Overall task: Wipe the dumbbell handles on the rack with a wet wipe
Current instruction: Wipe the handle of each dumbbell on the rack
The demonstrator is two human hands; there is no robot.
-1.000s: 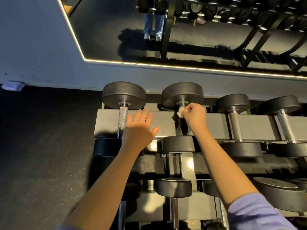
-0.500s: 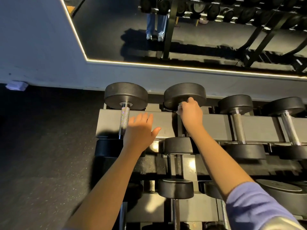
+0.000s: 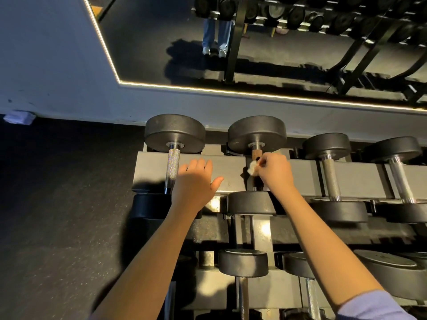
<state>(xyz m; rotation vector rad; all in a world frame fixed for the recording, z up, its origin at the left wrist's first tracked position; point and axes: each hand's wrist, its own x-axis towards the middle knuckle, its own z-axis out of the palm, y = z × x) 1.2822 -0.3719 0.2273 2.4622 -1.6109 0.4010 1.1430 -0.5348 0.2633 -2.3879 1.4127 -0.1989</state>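
Pinching a crumpled white wet wipe [image 3: 252,168] with the curled fingers of our right hand [image 3: 273,170], we hold it against the handle [image 3: 256,153] of the second dumbbell from the left, on the top shelf of the rack [image 3: 231,173]. Our left hand [image 3: 196,182] is flat over that shelf, fingers straight and close together, thumb out, beside the leftmost handle [image 3: 173,167]; whether it touches, we cannot tell.

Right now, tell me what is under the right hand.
The right hand holds a white wipe on the second dumbbell's handle. Only the handle's far end shows clearly; the hand and wipe cover its middle.
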